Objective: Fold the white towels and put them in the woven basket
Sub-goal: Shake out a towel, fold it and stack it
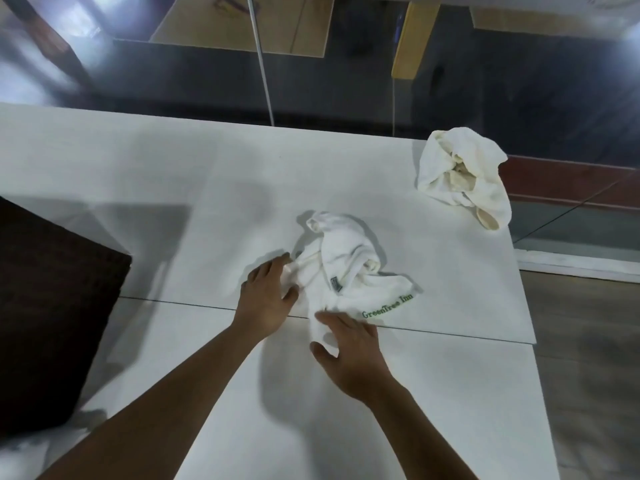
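Between the two hands on the white counter [346, 168] lies a crumpled towel [349, 271], bunched and twisted, with green lettering on the flap just beyond the right hand [349, 355]. The left hand [268, 299] rests on the towel's left edge with fingers spread and nearly straight; it seems to press rather than pinch. The right hand lies on the near end, thumb and fingers loosely bracketing the cloth, though whether they pinch it I cannot tell. The towel looks soft, light and limp, so it will likely sag and drag unless taken by two corners and shaken flat; the lettered hem looks like the surest hold. A second towel [462, 176] sits heaped well beyond the right hand, at the counter's far corner. The dark basket [52, 306] stands well left of the left hand.
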`<action>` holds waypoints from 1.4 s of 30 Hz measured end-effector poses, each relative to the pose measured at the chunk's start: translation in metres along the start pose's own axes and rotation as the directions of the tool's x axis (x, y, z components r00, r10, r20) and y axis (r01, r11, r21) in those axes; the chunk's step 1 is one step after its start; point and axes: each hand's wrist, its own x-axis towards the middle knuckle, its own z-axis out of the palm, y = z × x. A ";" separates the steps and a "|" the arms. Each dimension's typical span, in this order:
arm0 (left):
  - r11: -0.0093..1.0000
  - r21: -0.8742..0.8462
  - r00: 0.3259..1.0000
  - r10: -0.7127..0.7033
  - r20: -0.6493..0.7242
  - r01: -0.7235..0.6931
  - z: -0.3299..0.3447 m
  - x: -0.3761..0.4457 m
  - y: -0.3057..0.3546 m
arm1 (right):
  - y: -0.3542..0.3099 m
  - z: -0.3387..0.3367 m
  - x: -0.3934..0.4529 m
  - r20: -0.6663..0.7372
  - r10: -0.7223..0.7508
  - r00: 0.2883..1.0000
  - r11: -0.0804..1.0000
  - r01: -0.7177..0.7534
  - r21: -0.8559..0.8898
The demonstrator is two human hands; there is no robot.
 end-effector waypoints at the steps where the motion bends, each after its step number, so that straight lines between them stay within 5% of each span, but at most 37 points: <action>1: 1.000 -0.018 0.999 -0.017 0.032 0.018 0.001 -0.001 0.002 | -0.004 0.002 -0.006 0.009 0.001 1.000 1.000 -0.001 0.015; 7: 0.964 -0.244 0.992 -0.088 0.093 0.109 -0.012 -0.028 0.023 | -0.013 -0.006 -0.031 -0.096 0.034 0.995 0.973 -0.011 0.232; 11: 0.948 -0.317 0.997 0.055 0.053 -0.035 -0.046 -0.058 0.039 | -0.031 -0.039 -0.033 -0.307 0.167 0.937 0.938 -0.056 0.341; 15: 0.908 -0.385 0.980 0.197 0.041 -0.166 -0.087 -0.091 0.056 | -0.066 -0.072 -0.030 -0.468 0.012 0.884 0.960 0.120 0.253; 20: 0.868 -0.404 0.931 0.353 0.091 -0.289 -0.154 -0.134 0.075 | -0.124 -0.099 -0.036 -0.362 -0.251 0.898 0.895 0.358 0.267; 26: 0.884 -0.341 0.938 0.347 0.019 -0.320 -0.218 -0.171 0.065 | -0.167 -0.114 -0.073 -0.010 -0.164 0.986 0.904 0.155 0.398; 31: 0.837 -0.380 0.919 0.372 -0.132 -0.394 -0.261 -0.200 0.066 | -0.194 -0.129 -0.110 0.031 -0.112 0.993 0.961 0.100 0.257; 38: 0.869 -0.284 0.894 0.312 -0.322 -0.405 -0.316 -0.231 0.060 | -0.219 -0.149 -0.157 -0.280 -0.057 0.958 0.991 0.021 -0.129; 42: 0.858 -0.233 0.828 0.316 -0.463 -0.458 -0.350 -0.240 0.049 | -0.226 -0.165 -0.183 -0.280 0.026 0.960 0.958 -0.104 -0.267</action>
